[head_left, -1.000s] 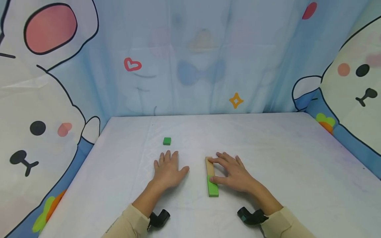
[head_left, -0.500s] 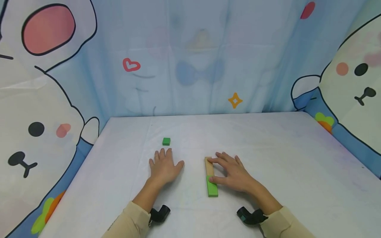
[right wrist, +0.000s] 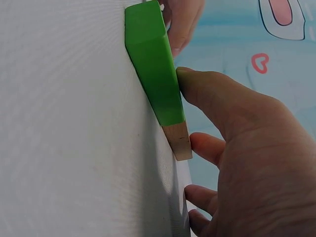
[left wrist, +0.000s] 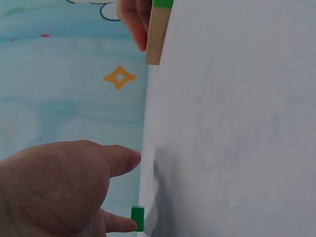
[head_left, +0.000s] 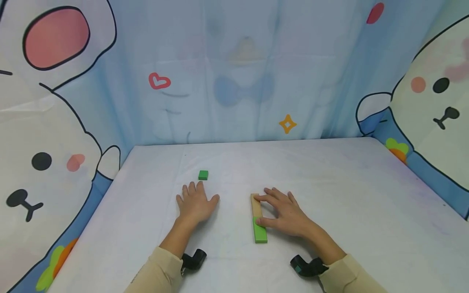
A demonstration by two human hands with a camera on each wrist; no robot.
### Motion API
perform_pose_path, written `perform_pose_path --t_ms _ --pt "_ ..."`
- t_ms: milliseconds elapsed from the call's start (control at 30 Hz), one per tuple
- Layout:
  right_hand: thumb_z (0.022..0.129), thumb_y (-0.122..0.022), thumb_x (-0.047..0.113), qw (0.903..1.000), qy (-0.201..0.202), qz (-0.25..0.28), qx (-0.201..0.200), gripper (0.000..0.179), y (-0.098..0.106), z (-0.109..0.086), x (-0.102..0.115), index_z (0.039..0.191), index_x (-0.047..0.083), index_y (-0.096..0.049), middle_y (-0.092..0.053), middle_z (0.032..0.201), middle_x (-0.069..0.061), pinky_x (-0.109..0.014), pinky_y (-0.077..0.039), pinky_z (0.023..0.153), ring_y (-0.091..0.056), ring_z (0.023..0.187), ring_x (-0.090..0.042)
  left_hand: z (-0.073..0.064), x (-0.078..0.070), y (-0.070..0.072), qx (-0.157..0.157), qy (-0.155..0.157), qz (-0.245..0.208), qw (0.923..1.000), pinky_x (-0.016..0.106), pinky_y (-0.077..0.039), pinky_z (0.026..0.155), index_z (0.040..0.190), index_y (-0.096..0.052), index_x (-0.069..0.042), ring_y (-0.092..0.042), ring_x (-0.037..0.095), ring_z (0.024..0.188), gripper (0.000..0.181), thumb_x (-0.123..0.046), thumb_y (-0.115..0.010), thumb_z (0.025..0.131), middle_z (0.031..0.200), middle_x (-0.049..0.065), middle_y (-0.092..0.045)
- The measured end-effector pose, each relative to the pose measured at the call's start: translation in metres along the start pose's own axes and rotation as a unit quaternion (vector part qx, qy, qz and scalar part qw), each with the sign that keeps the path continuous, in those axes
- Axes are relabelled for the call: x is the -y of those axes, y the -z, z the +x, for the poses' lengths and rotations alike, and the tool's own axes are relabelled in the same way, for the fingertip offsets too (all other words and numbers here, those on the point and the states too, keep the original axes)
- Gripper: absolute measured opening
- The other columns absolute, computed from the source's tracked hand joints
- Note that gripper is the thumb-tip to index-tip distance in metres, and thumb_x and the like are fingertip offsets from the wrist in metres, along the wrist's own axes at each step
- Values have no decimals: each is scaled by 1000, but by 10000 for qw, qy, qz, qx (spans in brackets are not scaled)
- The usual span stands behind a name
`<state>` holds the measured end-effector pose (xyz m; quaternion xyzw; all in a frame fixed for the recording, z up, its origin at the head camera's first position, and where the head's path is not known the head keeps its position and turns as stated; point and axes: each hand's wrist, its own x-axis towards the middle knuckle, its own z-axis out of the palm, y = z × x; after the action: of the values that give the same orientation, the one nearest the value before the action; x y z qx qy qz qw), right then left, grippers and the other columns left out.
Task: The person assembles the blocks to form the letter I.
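A light green block (head_left: 260, 235) and a plain wooden block (head_left: 256, 208) lie end to end on the white table, forming one strip. My right hand (head_left: 287, 213) reaches over them from the right; its thumb touches the green block (right wrist: 153, 59) and its index fingertip touches the wooden block (right wrist: 177, 140). The other right fingers extend past the strip. To the left, my left hand (head_left: 195, 207) is spread with nothing in it, its fingertips just short of a small dark green block (head_left: 203, 175). Whether that palm touches the table cannot be told.
A white-covered table (head_left: 329, 175) stretches back to a light blue curtain (head_left: 242, 118). Printed cartoon panels stand at both sides. A black wrist camera (head_left: 194, 259) sits under the left wrist and another black camera (head_left: 308, 266) under the right.
My left hand has slid leftward, away from the strip, with its fingers still spread. The right hand and all the blocks keep their places; the head view shifts slightly.
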<state>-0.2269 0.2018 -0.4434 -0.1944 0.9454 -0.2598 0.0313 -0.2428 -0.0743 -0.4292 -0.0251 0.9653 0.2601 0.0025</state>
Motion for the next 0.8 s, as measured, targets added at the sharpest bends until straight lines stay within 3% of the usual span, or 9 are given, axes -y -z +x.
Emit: perform_pose_path --t_ms 400,567,800 --pt "88 -72 59 10000 -20 -24 11 72 0 0 1 150 26 -55 -40 163 -18 -74 -4 121 -24 155 -46 14 15 6 127 82 -22 9999 74 -9 121 156 -32 7 -12 54 156 77 -40 -56 101 163 33 -26" --pt "88 -72 59 10000 -55 -22 13 72 1 0 1 150 26 -55 -40 163 -18 -74 -4 121 -24 156 -45 18 18 11 238 5 -35 9997 74 -7 121 157 -31 7 -11 54 156 75 -38 -55 101 165 33 -24" --pt "88 -72 59 10000 -79 -8 48 73 -1 0 -1 150 25 -55 -40 164 -17 -73 -2 122 -24 156 -45 26 24 15 152 -137 -61 9998 74 -8 121 157 -32 7 -13 54 155 71 -33 -54 103 164 33 -26"
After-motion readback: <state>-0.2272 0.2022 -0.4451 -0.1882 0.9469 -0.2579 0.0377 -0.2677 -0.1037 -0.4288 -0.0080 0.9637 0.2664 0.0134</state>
